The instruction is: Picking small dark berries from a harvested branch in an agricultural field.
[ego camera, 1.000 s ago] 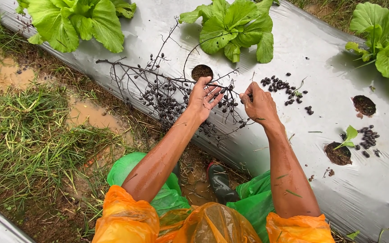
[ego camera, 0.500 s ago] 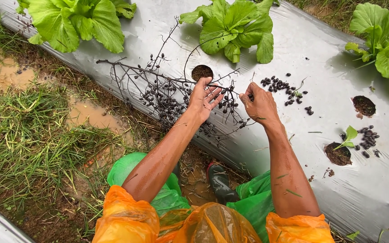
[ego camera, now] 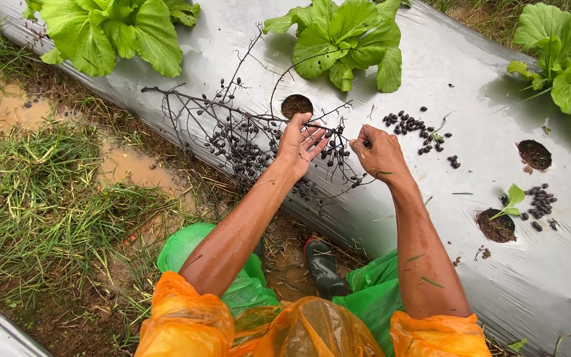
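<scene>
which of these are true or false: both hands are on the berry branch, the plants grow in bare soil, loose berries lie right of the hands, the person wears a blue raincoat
1. Both hands are at the branch. True: the left hand and the right hand hold twigs of the dry berry branch.
2. The leafy plants grow in bare soil. False: the leafy plants grow through holes in silver plastic mulch.
3. Loose dark berries lie to the right of the hands. True: a pile of berries sits on the sheet.
4. The raincoat is blue. False: the sleeves are orange.
</scene>
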